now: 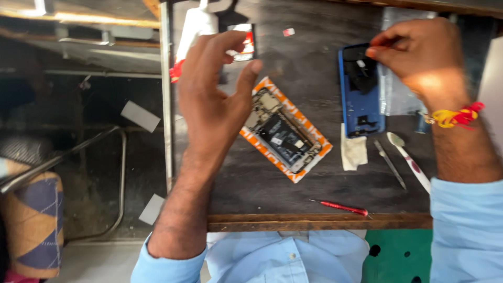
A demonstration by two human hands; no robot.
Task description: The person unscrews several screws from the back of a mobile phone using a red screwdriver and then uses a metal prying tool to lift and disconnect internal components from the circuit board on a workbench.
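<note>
Right hand (419, 57) pinches something tiny at the far end of the blue back cover (361, 94); left hand (215, 99) hovers open, empty.

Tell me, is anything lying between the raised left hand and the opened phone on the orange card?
Nothing visible does: the left hand hovers open just above the opened phone, partly overlapping its upper-left corner.

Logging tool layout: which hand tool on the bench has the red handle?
The small screwdriver near the bench's front edge. The tweezers are bare metal and the spudger is pale.
</note>
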